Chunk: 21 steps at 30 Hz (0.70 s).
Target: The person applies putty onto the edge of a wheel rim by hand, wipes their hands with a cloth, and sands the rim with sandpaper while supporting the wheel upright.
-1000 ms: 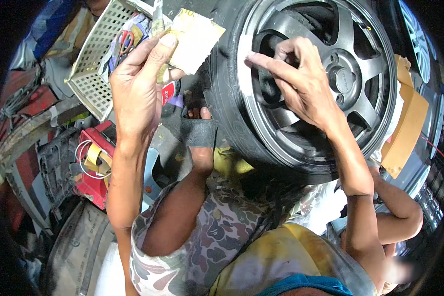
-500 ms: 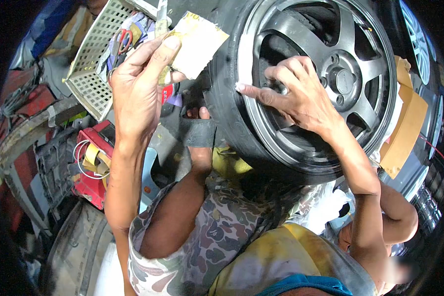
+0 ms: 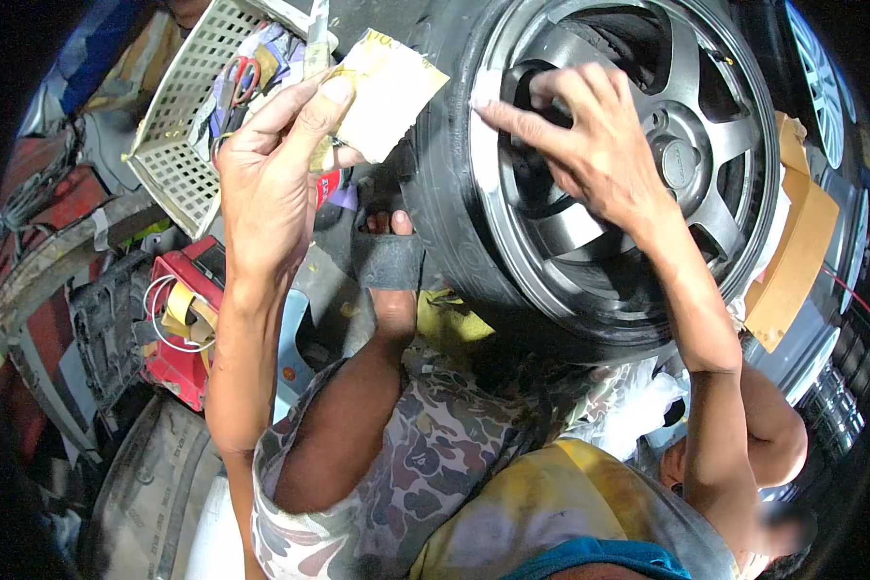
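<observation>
Pale yellow printed paper (image 3: 389, 97) is pinched between the thumb and fingers of my left hand (image 3: 285, 145), raised left of the tyre (image 3: 445, 184). A thin blade-like tool (image 3: 316, 34) rises from behind the same fingers; its grip is hidden. My right hand (image 3: 590, 135) hovers over the grey spoked wheel (image 3: 681, 58), palm down. Its index finger stretches out to the wheel's rim edge, with white stuff on the fingertip, while the other fingers curl loosely and hold nothing visible. A white smear (image 3: 485, 159) runs along the rim edge beside that finger.
At upper left stands a cream plastic basket (image 3: 179, 135) with red-handled scissors (image 3: 246, 79). Below it lies a red box (image 3: 186, 362) with yellow tape (image 3: 182, 302). Brown cardboard (image 3: 793, 261) is right of the wheel. Another person's bent arm (image 3: 778, 435) shows at lower right.
My right index fingertip went down along the rim edge, then back up. The white smear reaches lower than at first. My left hand shifted slightly, still with the paper.
</observation>
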Available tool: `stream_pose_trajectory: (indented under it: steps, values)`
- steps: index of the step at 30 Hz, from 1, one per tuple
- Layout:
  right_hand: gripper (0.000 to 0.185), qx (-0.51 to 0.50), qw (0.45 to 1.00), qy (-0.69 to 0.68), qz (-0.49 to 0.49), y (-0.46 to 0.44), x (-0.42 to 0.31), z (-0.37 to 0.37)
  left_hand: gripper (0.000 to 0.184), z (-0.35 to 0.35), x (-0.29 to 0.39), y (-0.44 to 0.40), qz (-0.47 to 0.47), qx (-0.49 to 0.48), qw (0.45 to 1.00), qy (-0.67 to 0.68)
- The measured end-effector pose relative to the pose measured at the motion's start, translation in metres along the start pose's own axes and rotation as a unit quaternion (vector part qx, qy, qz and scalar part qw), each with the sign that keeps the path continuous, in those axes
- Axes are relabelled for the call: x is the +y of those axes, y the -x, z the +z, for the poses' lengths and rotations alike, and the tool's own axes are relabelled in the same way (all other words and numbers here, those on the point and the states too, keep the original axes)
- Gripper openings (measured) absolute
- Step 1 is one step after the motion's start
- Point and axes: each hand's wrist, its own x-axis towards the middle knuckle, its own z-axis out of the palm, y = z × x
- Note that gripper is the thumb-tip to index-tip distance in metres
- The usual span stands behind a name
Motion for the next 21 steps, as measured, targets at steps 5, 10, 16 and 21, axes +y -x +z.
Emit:
stream_pose_trajectory:
  steps: [5, 10, 16, 21]
  values:
    - [0.072, 0.008, 1.0, 0.017, 0.011, -0.004, 0.005, 0.003, 0.04, 0.0, -0.001, -0.001, -0.004, -0.01, 1.0, -0.007]
    - [0.069, 0.032, 0.999, 0.031, 0.019, -0.012, 0.011, 0.0, 0.039, -0.003, -0.001, -0.001, -0.002, -0.015, 1.0, -0.01]
    - [0.067, -0.015, 0.998, -0.052, -0.027, 0.007, -0.01, -0.008, 0.039, -0.001, 0.0, 0.0, -0.002, 0.0, 1.0, -0.009]
    - [0.056, -0.012, 0.994, -0.083, -0.065, 0.021, -0.025, -0.01, 0.038, -0.006, -0.002, -0.002, 0.001, -0.015, 1.0, 0.001]
